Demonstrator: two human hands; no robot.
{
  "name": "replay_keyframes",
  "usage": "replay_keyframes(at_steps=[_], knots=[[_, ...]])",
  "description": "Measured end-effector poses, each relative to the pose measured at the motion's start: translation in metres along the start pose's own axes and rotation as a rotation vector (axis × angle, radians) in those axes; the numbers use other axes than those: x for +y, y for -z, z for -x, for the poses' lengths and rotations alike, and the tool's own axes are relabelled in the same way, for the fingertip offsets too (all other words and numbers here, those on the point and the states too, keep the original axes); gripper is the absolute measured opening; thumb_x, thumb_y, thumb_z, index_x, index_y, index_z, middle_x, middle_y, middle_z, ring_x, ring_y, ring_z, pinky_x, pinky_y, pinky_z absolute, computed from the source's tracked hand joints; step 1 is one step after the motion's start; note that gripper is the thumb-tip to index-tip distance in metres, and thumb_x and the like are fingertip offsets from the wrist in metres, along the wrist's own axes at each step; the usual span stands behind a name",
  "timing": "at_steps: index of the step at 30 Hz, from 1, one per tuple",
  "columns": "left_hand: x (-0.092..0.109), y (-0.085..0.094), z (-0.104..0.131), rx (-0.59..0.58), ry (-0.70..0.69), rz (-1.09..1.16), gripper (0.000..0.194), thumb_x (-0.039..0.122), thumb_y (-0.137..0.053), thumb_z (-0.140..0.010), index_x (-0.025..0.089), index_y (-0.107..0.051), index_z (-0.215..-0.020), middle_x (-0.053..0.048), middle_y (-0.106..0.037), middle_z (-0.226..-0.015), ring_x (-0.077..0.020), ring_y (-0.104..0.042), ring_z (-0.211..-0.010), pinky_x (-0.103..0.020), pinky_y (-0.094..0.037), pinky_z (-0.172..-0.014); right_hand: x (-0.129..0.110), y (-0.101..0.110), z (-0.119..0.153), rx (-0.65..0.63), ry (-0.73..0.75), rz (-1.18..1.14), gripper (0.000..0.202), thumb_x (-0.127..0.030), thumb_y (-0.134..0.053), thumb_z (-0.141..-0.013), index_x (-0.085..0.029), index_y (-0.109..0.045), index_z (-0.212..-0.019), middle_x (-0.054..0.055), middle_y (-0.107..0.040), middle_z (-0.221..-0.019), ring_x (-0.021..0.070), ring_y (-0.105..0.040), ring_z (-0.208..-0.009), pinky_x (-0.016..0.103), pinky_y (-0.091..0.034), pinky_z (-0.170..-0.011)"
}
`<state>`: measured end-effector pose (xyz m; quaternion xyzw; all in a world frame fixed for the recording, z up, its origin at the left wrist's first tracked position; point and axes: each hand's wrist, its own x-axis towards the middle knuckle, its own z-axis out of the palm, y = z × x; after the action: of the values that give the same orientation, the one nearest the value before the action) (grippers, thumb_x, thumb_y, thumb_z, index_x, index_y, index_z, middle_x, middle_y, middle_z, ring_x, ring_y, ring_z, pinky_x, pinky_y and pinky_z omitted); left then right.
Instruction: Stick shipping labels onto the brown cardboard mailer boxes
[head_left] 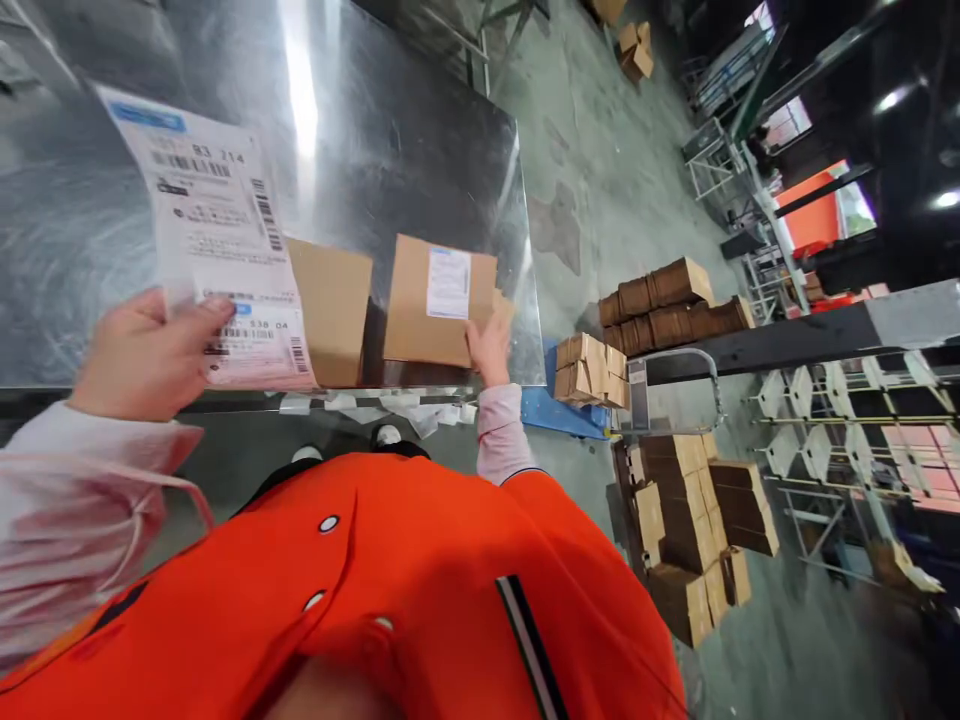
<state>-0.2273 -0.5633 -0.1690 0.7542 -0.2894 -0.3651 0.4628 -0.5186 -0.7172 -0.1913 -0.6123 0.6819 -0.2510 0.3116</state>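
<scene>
A long strip of printed labels is pinched between the thumb and fingers of my left hand. It hangs partly over a plain cardboard box. To the right lies another cardboard box with a white label on its top. My right hand rests at this box's right edge, its fingers spread over the edge and a smaller piece of cardboard beside it. Both boxes lie near the front edge of a shiny metal table.
White paper scraps hang below the table's front edge. Right of the table, a blue cart carries bundled cardboard. More cardboard stacks stand on the floor. A dark beam and metal racks lie farther right.
</scene>
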Motion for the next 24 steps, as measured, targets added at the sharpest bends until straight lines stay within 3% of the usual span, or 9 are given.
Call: replay_keyframes(at_steps=[1, 3, 5, 7, 10, 14, 17, 21, 24], knots=[[-0.002, -0.005, 0.008, 0.024, 0.008, 0.023, 0.048, 0.040, -0.062, -0.083, 0.014, -0.069, -0.123, -0.004, -0.078, -0.117, -0.0262, -0.072, -0.106, -0.050, -0.056, -0.105, -0.003, -0.002, 0.004, -0.024, 0.013, 0.033, 0.074, -0.029, -0.081, -0.089, 0.000, -0.050, -0.150, 0.031, -0.052, -0.154, 0.0358, -0.051, -0.147, 0.048, -0.044, -0.122], [-0.008, -0.015, 0.021, 0.035, 0.082, 0.031, 0.038, 0.038, -0.067, -0.077, 0.013, -0.073, -0.106, -0.005, -0.080, -0.105, -0.0260, -0.073, -0.100, -0.048, -0.057, -0.104, -0.015, -0.024, 0.025, -0.230, 0.147, -0.028, 0.084, -0.032, -0.090, -0.080, -0.006, -0.052, -0.150, 0.024, -0.059, -0.150, 0.0321, -0.062, -0.135, 0.042, -0.054, -0.111], [-0.015, -0.021, 0.030, -0.030, 0.176, 0.030, 0.033, 0.042, -0.072, -0.071, 0.015, -0.072, -0.089, -0.005, -0.079, -0.091, -0.0280, -0.073, -0.097, -0.046, -0.058, -0.103, -0.029, -0.059, 0.059, -0.472, 0.302, -0.224, 0.067, -0.031, -0.085, -0.085, -0.015, -0.059, -0.144, 0.011, -0.070, -0.138, 0.0235, -0.072, -0.116, 0.033, -0.062, -0.097], [-0.020, -0.024, 0.034, -0.097, 0.160, 0.122, 0.041, 0.047, -0.079, -0.062, 0.016, -0.072, -0.087, -0.006, -0.079, -0.088, -0.0287, -0.072, -0.096, -0.043, -0.059, -0.100, -0.038, -0.090, 0.092, -0.553, 0.336, -0.380, 0.035, -0.030, -0.074, -0.096, -0.017, -0.069, -0.129, 0.005, -0.077, -0.125, 0.0203, -0.075, -0.106, 0.030, -0.063, -0.093], [-0.023, -0.022, 0.034, -0.002, 0.022, 0.302, 0.056, 0.053, -0.086, -0.054, 0.014, -0.075, -0.093, -0.008, -0.080, -0.093, -0.0245, -0.071, -0.086, -0.035, -0.062, -0.083, -0.042, -0.109, 0.115, -0.657, 0.303, -0.347, 0.027, -0.039, -0.072, -0.097, -0.014, -0.076, -0.109, 0.006, -0.081, -0.106, 0.0212, -0.076, -0.095, 0.031, -0.063, -0.089], [-0.026, -0.018, 0.032, 0.111, 0.018, 0.294, 0.047, 0.051, -0.082, -0.055, 0.012, -0.075, -0.080, -0.007, -0.075, -0.073, -0.0178, -0.062, -0.066, -0.029, -0.055, -0.066, -0.054, -0.103, 0.090, -0.621, 0.368, -0.400, 0.042, -0.039, -0.084, -0.085, -0.017, -0.075, -0.121, 0.007, -0.081, -0.111, 0.0192, -0.077, -0.095, 0.028, -0.063, -0.089], [-0.031, -0.025, 0.034, 0.071, 0.036, 0.297, 0.038, 0.047, -0.079, -0.057, 0.014, -0.075, -0.075, -0.005, -0.072, -0.069, -0.0161, -0.059, -0.064, -0.027, -0.051, -0.064, -0.067, -0.099, 0.070, -0.599, 0.482, -0.349, 0.021, -0.035, -0.076, -0.092, -0.021, -0.082, -0.106, 0.004, -0.082, -0.106, 0.0195, -0.077, -0.097, 0.030, -0.061, -0.094], [-0.040, -0.039, 0.027, 0.164, 0.115, 0.333, 0.035, 0.044, -0.079, -0.065, 0.018, -0.058, -0.058, 0.000, -0.060, -0.059, -0.0128, -0.052, -0.059, -0.024, -0.043, -0.057, -0.074, -0.106, 0.057, -0.580, 0.513, -0.251, 0.013, -0.032, -0.075, -0.093, -0.023, -0.084, -0.094, 0.002, -0.081, -0.096, 0.0192, -0.077, -0.092, 0.031, -0.061, -0.092], [-0.045, -0.041, 0.011, -0.003, 0.283, 0.452, 0.037, 0.041, -0.089, -0.060, 0.016, -0.066, -0.074, -0.002, -0.069, -0.069, -0.0154, -0.059, -0.063, -0.024, -0.047, -0.056, -0.085, -0.120, 0.033, -0.544, 0.527, -0.175, 0.009, -0.027, -0.080, -0.088, -0.019, -0.084, -0.089, 0.005, -0.080, -0.101, 0.0186, -0.074, -0.100, 0.029, -0.058, -0.097]])
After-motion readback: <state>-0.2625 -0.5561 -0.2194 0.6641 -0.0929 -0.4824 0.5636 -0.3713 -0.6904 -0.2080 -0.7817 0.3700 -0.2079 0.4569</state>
